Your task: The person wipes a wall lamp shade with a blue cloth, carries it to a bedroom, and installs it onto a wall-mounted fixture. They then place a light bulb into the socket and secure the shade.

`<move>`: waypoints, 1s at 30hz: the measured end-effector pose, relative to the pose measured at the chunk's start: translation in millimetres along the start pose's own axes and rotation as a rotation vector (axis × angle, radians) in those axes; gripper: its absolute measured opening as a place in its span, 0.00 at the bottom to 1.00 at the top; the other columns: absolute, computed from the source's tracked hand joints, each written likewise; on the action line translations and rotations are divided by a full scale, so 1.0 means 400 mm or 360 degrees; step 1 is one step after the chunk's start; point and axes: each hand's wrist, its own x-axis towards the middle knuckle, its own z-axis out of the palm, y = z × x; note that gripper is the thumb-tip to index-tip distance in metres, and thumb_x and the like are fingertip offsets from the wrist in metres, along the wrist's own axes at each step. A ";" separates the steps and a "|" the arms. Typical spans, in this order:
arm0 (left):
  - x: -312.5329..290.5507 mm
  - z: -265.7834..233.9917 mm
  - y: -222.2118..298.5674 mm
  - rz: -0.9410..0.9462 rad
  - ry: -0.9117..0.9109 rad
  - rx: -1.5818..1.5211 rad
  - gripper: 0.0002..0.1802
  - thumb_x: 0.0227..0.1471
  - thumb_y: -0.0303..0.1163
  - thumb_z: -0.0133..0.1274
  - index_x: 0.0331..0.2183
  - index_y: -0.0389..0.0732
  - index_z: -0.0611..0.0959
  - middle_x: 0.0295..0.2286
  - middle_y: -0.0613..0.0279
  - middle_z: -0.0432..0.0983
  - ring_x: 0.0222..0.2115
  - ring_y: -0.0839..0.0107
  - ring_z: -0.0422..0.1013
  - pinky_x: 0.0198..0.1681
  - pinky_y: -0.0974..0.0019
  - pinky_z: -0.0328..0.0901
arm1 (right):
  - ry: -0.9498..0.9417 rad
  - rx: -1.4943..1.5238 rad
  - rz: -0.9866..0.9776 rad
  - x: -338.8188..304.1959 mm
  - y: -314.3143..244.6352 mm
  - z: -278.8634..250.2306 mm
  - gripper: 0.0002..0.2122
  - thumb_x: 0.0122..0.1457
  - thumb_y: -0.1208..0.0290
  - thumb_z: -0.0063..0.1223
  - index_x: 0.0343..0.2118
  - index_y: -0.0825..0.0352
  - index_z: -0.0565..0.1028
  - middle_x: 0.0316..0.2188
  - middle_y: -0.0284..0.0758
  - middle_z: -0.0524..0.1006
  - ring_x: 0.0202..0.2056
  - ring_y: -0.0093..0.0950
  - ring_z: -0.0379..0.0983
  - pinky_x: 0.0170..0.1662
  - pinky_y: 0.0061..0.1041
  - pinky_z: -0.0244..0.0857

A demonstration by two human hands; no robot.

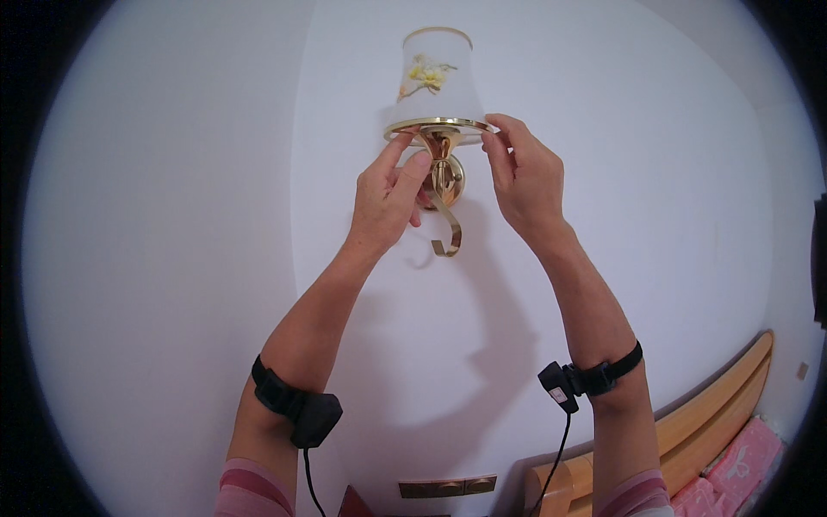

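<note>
A brass wall lamp (443,183) is fixed to the white wall, with a round backplate and a curled hook-like arm hanging below. On top sits a white lampshade (450,86), upright, with a yellow flower print and gold rims. My right hand (531,177) pinches the right side of the shade's lower rim between thumb and fingers. My left hand (385,200) is closed around the lamp just under the shade. Its index finger reaches up beneath the rim, and the thumb lies against the brass cup. Some left fingertips are hidden behind the lamp.
Black straps with small boxes and cables circle both forearms. Below the lamp is a gold-coloured wall socket plate (447,488). At lower right stands a wooden headboard (689,439) with pink bedding (743,461) beside it. A wall corner runs down left of the lamp.
</note>
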 end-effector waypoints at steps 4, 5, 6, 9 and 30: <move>0.031 -0.018 -0.013 -0.0060 -0.0035 0.0003 0.33 0.66 0.45 0.50 0.64 0.35 0.68 0.24 0.62 0.78 0.18 0.80 0.69 0.16 0.73 0.62 | -0.0239 0.0261 0.0371 -0.026 0.004 0.016 0.11 0.65 0.70 0.52 0.47 0.68 0.75 0.29 0.39 0.81 0.23 0.28 0.76 0.28 0.29 0.70; 0.040 -0.021 -0.017 -0.0068 -0.0054 0.0019 0.33 0.66 0.45 0.50 0.64 0.34 0.68 0.25 0.62 0.78 0.19 0.80 0.69 0.16 0.73 0.63 | -0.0348 0.0320 0.0544 -0.029 0.006 0.020 0.13 0.65 0.71 0.51 0.50 0.69 0.74 0.30 0.39 0.81 0.23 0.26 0.76 0.27 0.29 0.69; 0.048 -0.021 -0.021 -0.0113 -0.0059 0.0055 0.33 0.66 0.46 0.50 0.64 0.34 0.68 0.25 0.62 0.78 0.19 0.80 0.69 0.17 0.74 0.63 | -0.0404 0.0463 0.0574 -0.029 0.007 0.025 0.16 0.66 0.72 0.50 0.54 0.70 0.71 0.30 0.38 0.81 0.22 0.24 0.74 0.26 0.26 0.68; 0.045 -0.007 -0.022 0.0017 0.0004 -0.0047 0.33 0.66 0.46 0.49 0.64 0.34 0.68 0.25 0.62 0.78 0.19 0.80 0.69 0.17 0.74 0.63 | -0.0548 0.0865 0.0832 -0.027 -0.002 0.021 0.25 0.66 0.72 0.46 0.66 0.72 0.63 0.29 0.36 0.80 0.19 0.20 0.70 0.23 0.21 0.66; -0.002 0.012 -0.017 0.0256 0.0118 0.0066 0.30 0.65 0.43 0.51 0.59 0.33 0.73 0.18 0.62 0.77 0.17 0.79 0.70 0.18 0.70 0.64 | -0.0302 0.0820 0.1003 0.022 -0.021 -0.003 0.27 0.66 0.46 0.52 0.50 0.71 0.74 0.30 0.34 0.75 0.16 0.17 0.65 0.21 0.19 0.64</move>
